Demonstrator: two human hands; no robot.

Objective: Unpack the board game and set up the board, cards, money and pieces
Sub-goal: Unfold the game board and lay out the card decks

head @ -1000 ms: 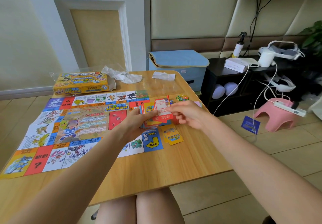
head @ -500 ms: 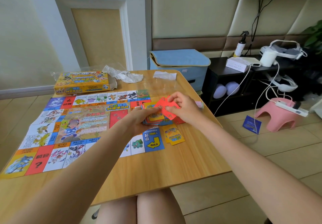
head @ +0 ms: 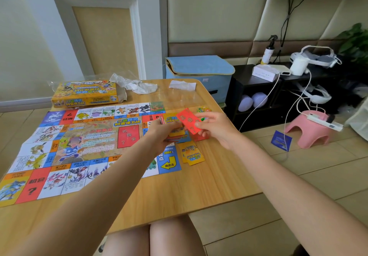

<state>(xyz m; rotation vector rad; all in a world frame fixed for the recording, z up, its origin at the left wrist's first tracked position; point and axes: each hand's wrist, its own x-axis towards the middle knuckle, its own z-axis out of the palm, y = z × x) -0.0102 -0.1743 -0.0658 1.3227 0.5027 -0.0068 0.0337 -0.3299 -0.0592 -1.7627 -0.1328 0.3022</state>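
Note:
The colourful paper game board (head: 65, 148) lies flat across the left half of the wooden table (head: 189, 188). My left hand (head: 162, 134) grips a stack of cards (head: 172, 121) just above the board's right edge. My right hand (head: 214, 128) pinches a single red card (head: 188, 120), tilted and face down, beside that stack. Two yellow cards (head: 192, 154) lie on the table below my hands. More cards lie under my hands, partly hidden. The yellow game box (head: 85, 93) sits at the table's far left.
Crumpled clear wrapping (head: 135, 85) and a flat plastic bag (head: 182, 85) lie at the table's far edge. To the right stand a blue fabric bin (head: 199, 72), a black shelf (head: 256, 94) with cables, and a pink stool (head: 308, 130). A blue packet (head: 281, 140) lies on the floor.
My right hand has drawn a red card off the stack and turned it from its white text face to its red back, moving it slightly up and right. My left hand stays put.

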